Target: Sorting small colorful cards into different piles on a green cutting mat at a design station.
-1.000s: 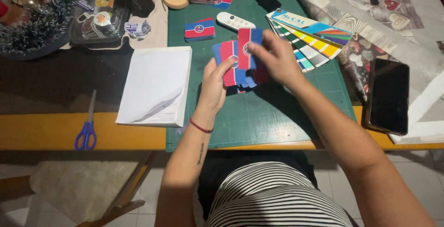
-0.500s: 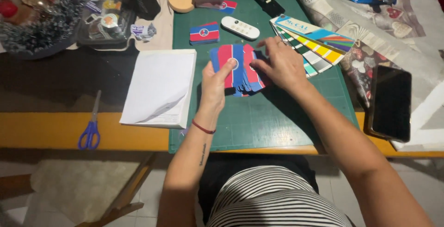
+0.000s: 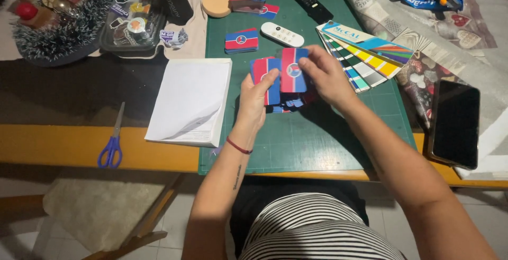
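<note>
Both hands over the green cutting mat [image 3: 317, 143]. Left hand [image 3: 256, 98] grips a fan of red-and-blue cards [image 3: 267, 77]; right hand [image 3: 325, 74] pinches one card [image 3: 292, 69], long axis upright, just right of the fan and touching it.

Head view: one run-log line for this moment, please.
left hand: holds fanned cards | right hand: grips one card | below: green mat

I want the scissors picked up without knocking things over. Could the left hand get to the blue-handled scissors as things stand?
Probably not at once: the left hand holds a fan of red and blue cards. The scissors lie apart on the table edge, past the white paper pad, with nothing over them.
</note>
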